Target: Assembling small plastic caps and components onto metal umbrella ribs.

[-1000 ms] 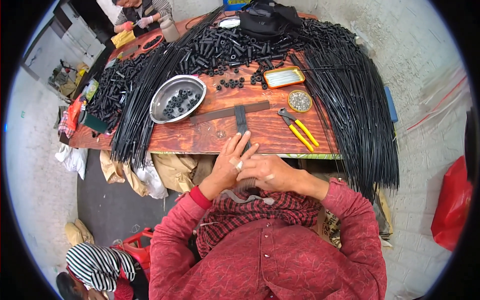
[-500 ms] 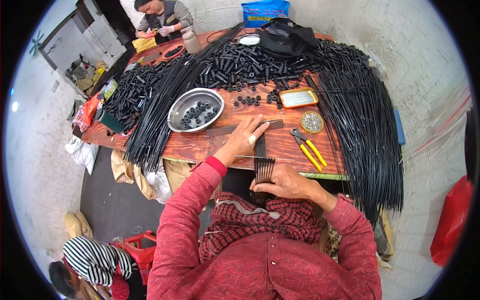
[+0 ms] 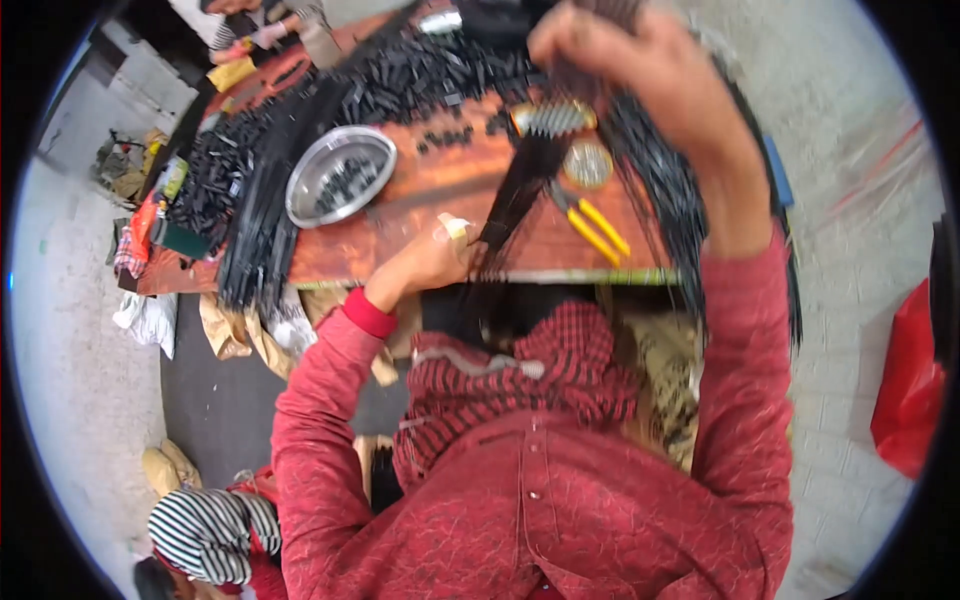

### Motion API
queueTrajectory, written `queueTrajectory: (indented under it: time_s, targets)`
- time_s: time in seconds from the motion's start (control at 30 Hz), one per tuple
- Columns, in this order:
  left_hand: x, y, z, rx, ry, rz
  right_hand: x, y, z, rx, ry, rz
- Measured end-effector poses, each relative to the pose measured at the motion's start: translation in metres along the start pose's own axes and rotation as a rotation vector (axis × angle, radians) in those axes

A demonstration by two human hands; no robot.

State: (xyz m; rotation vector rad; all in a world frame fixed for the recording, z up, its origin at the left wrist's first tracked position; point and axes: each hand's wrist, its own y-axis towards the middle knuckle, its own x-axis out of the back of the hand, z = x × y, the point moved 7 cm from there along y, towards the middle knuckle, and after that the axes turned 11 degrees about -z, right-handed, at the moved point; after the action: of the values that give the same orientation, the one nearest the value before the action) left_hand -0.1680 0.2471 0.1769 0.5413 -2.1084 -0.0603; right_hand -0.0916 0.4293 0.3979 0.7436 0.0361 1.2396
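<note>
My left hand (image 3: pixel 435 255), with a pale patch on its back, is closed round a bundle of thin black rods (image 3: pixel 520 185) at the near table edge. The bundle slants up and away to the right, its far ends spread side by side; its lower end hangs below the tabletop. My right hand (image 3: pixel 660 75) is raised high over the far right of the table, blurred by motion. Its fingers are closed on a dark brown bar (image 3: pixel 612 10), partly cut off by the frame's top. Yellow-handled pincers (image 3: pixel 597 232) lie right of the bundle.
On the table stand a steel bowl (image 3: pixel 300 205) of small black rings and a round tin (image 3: pixel 588 164). Behind the bundle's tips sits a small yellow-edged tray (image 3: pixel 520 122). Black parts (image 3: pixel 440 75) heap at the back; long rods (image 3: pixel 265 220) lie left. Another person (image 3: pixel 265 25) works far left.
My right hand has left the bundle and risen far up with the dark bar. My left hand has come off the bar, moved nearer and taken the rods. The view has shifted.
</note>
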Motion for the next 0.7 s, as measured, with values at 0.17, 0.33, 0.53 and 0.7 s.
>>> queueTrajectory:
  time_s: [0.17, 0.33, 0.53, 0.7]
  targets:
    - [-0.055, -0.059, -0.058, 0.183, -0.49, 0.434, -0.024, -0.003, -0.07, -0.185, 0.183, 0.219]
    - [-0.078, -0.088, -0.066, 0.414, -0.735, 0.698, -0.044, -0.034, -0.091, -0.51, 0.088, 0.107]
    - [-0.081, -0.11, -0.063, 0.579, -1.215, 0.739, -0.05, -0.042, -0.097, -0.526, 0.018, 0.134]
    - [-0.103, -0.108, -0.039, 0.534, -0.777, 0.74, -0.055, -0.046, -0.127, -0.413, 0.068, 0.125]
